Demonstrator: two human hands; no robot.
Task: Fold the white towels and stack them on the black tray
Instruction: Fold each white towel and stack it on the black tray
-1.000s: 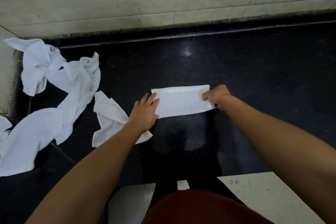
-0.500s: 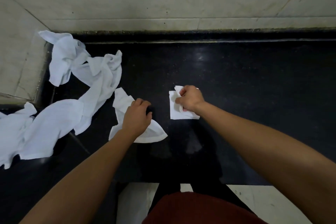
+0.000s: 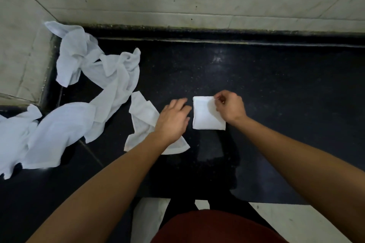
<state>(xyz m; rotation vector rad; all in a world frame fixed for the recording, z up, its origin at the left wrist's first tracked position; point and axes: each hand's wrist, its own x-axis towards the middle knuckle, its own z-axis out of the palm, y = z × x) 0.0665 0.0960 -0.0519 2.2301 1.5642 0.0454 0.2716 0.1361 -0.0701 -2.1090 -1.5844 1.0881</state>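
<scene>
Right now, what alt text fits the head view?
A right hand pinches the top corner of a folded towel on a black surface, the open left hand beside it over a loose towel. More crumpled towels lie at the left.

The folded towel (image 3: pixel 206 117) lies on the slab (image 3: pixel 276 85), the left hand (image 3: pixel 173 120) just left of it, the right hand (image 3: pixel 230 107) on its right edge. A loose towel (image 3: pixel 143 116) lies under the left wrist, and the pile (image 3: pixel 79 94) lies farther left.
</scene>
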